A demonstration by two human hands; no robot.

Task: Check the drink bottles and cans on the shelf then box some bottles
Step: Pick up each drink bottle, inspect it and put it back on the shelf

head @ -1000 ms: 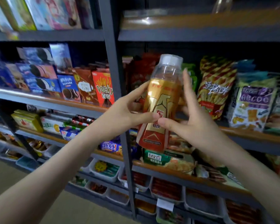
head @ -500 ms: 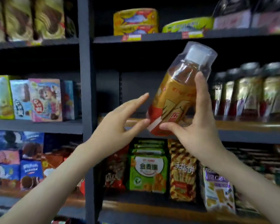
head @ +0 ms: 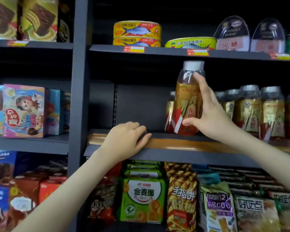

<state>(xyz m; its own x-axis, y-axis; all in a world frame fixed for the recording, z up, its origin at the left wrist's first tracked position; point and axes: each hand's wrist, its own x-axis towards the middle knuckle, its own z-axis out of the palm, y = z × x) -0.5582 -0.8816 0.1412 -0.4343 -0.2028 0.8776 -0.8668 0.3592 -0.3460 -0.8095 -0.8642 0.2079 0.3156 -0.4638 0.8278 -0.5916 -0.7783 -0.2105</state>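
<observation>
My right hand (head: 209,113) grips a gold-and-red drink bottle (head: 186,104) with a clear cap, upright, its base at the front edge of the middle shelf (head: 182,144). Thumb and fingers wrap its right side. Behind it stands another bottle of the same kind (head: 169,113), and a row of like bottles (head: 258,111) fills the shelf to the right. My left hand (head: 127,139) rests palm down on the shelf's front lip, left of the bottle, holding nothing. No box is in view.
Fish tins (head: 137,33) and domed packs (head: 233,36) sit on the shelf above. Snack bags (head: 142,195) fill the shelf below. A grey upright post (head: 79,97) divides the bays; biscuit boxes (head: 23,111) stand to the left. The shelf's left part holds no goods.
My right hand has carried the bottle from a tilt in front of me to upright on the shelf. My left hand let go and dropped onto the shelf lip.
</observation>
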